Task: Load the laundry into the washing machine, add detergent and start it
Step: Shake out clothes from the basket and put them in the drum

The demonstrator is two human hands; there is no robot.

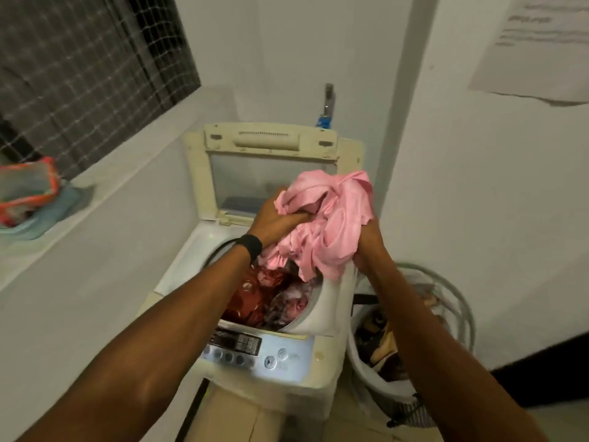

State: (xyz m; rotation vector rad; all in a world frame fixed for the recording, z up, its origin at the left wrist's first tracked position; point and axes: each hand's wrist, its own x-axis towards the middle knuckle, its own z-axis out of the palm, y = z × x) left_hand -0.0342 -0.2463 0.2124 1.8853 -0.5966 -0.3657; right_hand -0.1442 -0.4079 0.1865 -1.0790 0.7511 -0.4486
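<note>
**Current state.** One pink garment (331, 224) is held above the open drum of the washing machine (322, 311), toward the right rim. The left hand (274, 218) has its grip closed on a bunched fold near the top. The right hand (369, 240) has its grip closed on the lower right edge.

**Probable faults**
- A loose hem hangs at the right rim. If released there, it may drape outside the drum and jam under the lid (264, 173).
- An uneven release may drop the bundle to the right, toward the laundry basket (376, 387).
- The drum looks well filled, so further items may overload it.
- The control panel (255, 352) lies near, below the forearms. A brush against it may trigger a button early.

**Count**
- Hands: two.
- Pink garment: one.
- Items visible in the drum: at least two, a red garment (255, 291) and a dark patterned garment (290, 304).
- Washing machine: one, with one raised lid.
- Laundry basket: one, contents not countable.
- Detergent: none identifiable.
</note>
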